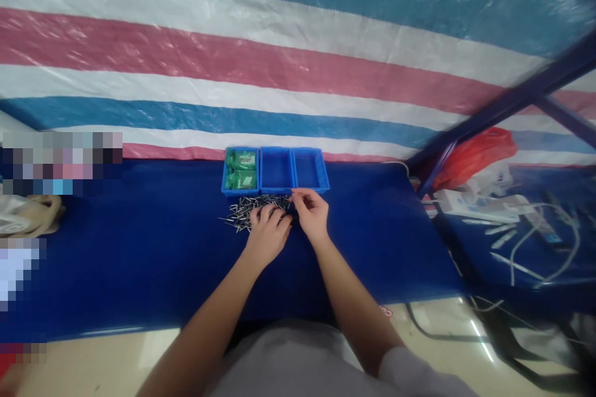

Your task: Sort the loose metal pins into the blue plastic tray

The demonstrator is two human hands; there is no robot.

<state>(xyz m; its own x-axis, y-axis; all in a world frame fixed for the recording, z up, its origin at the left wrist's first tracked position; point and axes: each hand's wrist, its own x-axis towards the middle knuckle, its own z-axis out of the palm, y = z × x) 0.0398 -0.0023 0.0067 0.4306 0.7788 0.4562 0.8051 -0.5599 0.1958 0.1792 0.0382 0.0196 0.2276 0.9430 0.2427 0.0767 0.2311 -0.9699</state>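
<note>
Metal pins (pixel 238 215) lie heaped on the table (pixel 139 248); blue bins (pixel 276 190) at 12 o'clock, green packets (pixel 244 181) at 11. Left hand (pixel 269 234), fingers apart, partly obstructs pins. Right hand (pixel 313 216), 3 o'clock: cannot tell finger closure.

I see a bare L forearm (pixel 221 301) & bare R forearm (pixel 347 279) angled fwd and inward, L hand (pixel 269 234) palm-down w/ fingers spread & bent, R hand (pixel 313 216) just beside, thumb & index extended.

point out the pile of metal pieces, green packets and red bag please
Metal pieces (pixel 239 211), head view: the pile's uncovered left side.
Green packets (pixel 243 160), head view: the far packet's middle.
Red bag (pixel 479 152), head view: its middle.
</note>
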